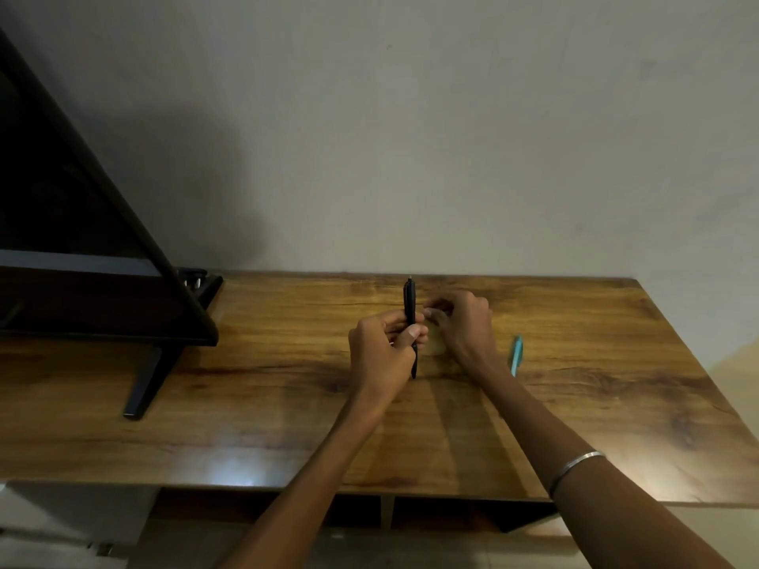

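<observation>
A black pen [410,305] stands upright above the wooden table [287,404], its tip pointing up. My left hand [382,355] grips its lower barrel, thumb pressed on the front. My right hand [460,322] hovers just right of the pen with curled fingers, pinching something small that is too blurred to name. A teal pen [516,355] lies on the table to the right of my right wrist.
A dark flat screen [82,240] on a black stand [148,375] fills the left side of the table. A plain wall [451,137] rises behind the table's far edge. Open compartments [451,513] show beneath the front edge.
</observation>
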